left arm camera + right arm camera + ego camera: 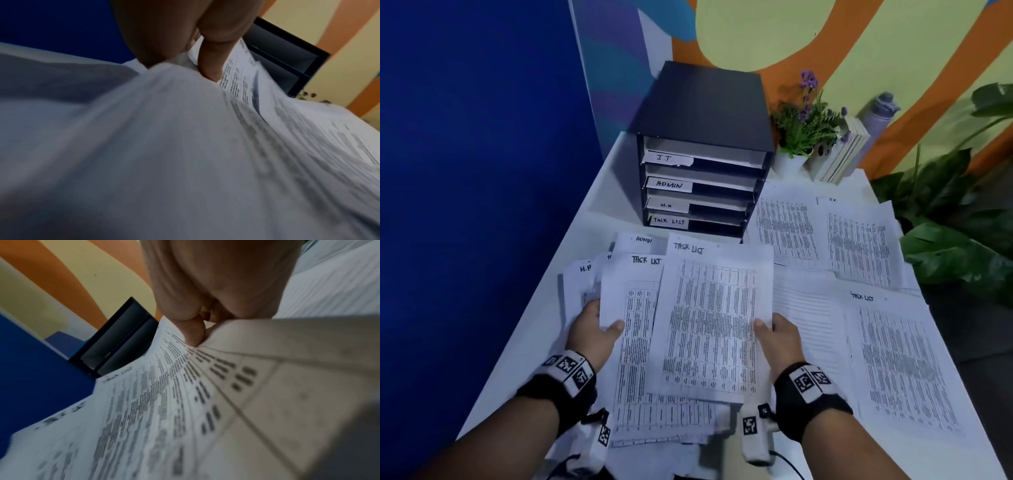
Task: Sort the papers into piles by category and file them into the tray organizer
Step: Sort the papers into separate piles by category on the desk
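**Two hands on a sheaf of papers in front of the tray organizer**

Both hands gripped one loose stack of printed papers (pixel 654 342) held just in front of the black tray organizer (pixel 703 147). The left hand (pixel 590 334) clasped the stack's left edge, thumb on top. The right hand (pixel 779 337) pinched the uppermost sheet, headed "TASK LIST" (pixel 714 322), at its right edge. The organizer's trays read "I.T.", "ADMIN", "H.R" and "TASK LIST". Sorted sheets (pixel 825 236) lay right of the organizer on the white table (pixel 544 308); a potted plant (pixel 799 137) stood beside it.
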